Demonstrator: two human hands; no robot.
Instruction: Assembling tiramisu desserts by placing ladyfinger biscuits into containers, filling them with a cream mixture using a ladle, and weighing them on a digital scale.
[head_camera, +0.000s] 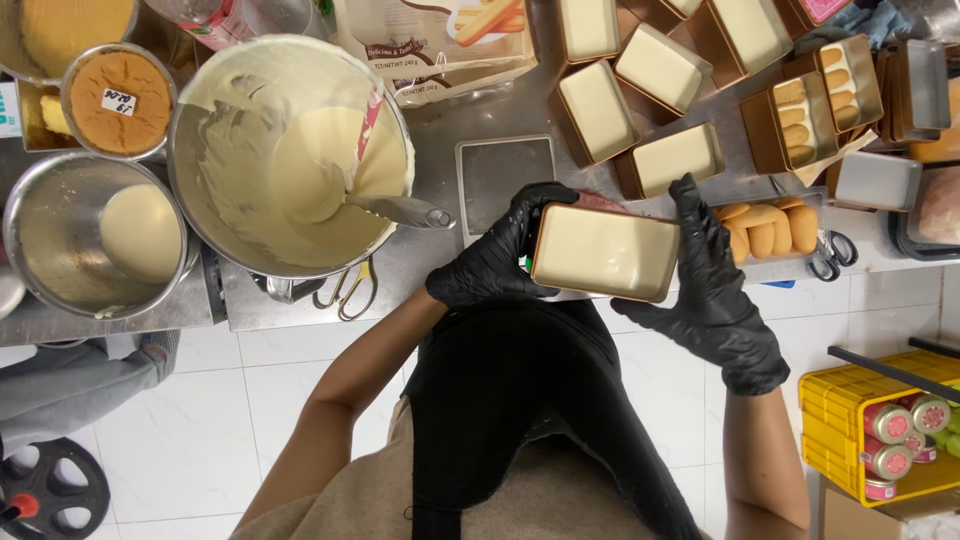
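Both my hands wear black gloves and hold a rectangular brown tin filled with smooth cream (604, 251) just above the front edge of the steel worktop. My left hand (497, 254) grips its left end. My right hand (715, 290) grips its right end, fingers spread up along the side. Left of the tin stands a large steel bowl of pale cream (290, 155) with a spatula handle (405, 211) resting in it.
Several cream-filled tins (640, 100) lie at the back, beside tins of ladyfinger biscuits (805, 115) and a tray of biscuits (768, 228). A small scale (500, 172), scissors (345, 292), a smaller bowl (95, 245) and a yellow crate of cans (885, 430) are around.
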